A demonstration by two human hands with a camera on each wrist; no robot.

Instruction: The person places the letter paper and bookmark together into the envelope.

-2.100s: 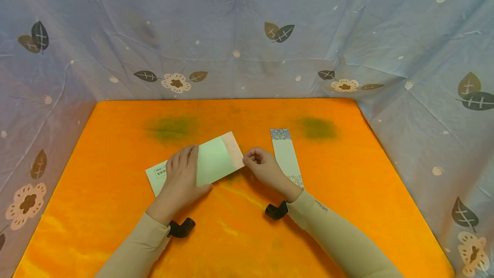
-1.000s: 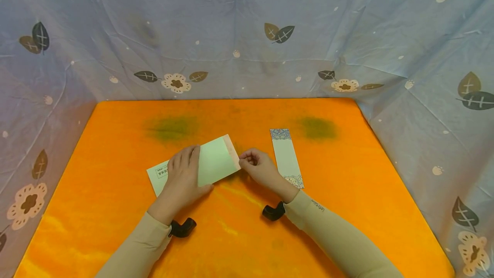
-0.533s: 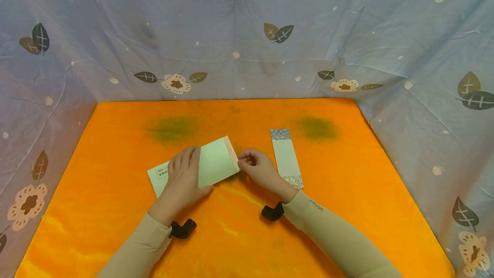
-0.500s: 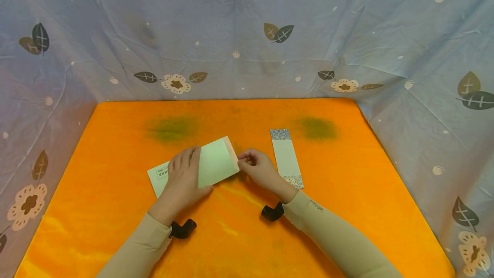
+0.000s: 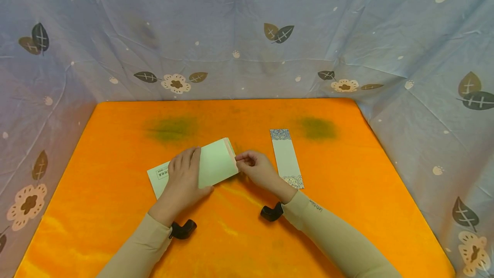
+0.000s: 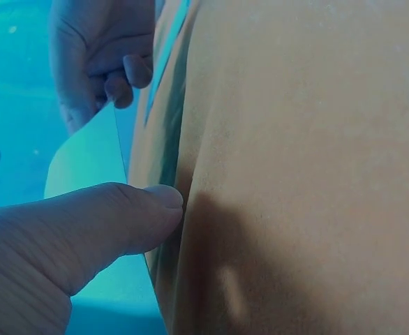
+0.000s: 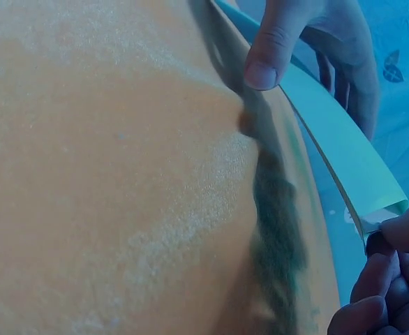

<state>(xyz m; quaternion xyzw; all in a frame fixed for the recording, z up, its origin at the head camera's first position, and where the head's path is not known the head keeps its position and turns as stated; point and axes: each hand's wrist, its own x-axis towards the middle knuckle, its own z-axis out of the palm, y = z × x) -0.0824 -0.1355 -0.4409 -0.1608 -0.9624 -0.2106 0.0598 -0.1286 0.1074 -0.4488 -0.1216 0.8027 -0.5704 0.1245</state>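
Observation:
A pale green envelope (image 5: 216, 162) with a small printed box near its left end lies slanted under my left hand (image 5: 181, 175). That hand grips it, fingers across the top and thumb (image 6: 142, 213) along the near edge. Out of the envelope's right-hand mouth shows a thin strip of pinkish paper (image 5: 229, 148). My right hand (image 5: 259, 167) pinches the edge of this paper between thumb and fingertips, right at the opening. In the right wrist view the mouth gapes a little and the envelope (image 7: 337, 139) bows. Most of the pinkish paper is hidden inside.
A long white paper strip (image 5: 285, 155) with blue lace patterns at both ends lies just right of my right hand. Orange cloth (image 5: 347, 192) covers the table. Patterned grey-blue curtains (image 5: 235, 12) stand at the back and both sides.
The pinkish paper has slid left into the envelope, from a broad band to a narrow strip. My right hand has moved slightly left with it; the left hand has stayed nearly still.

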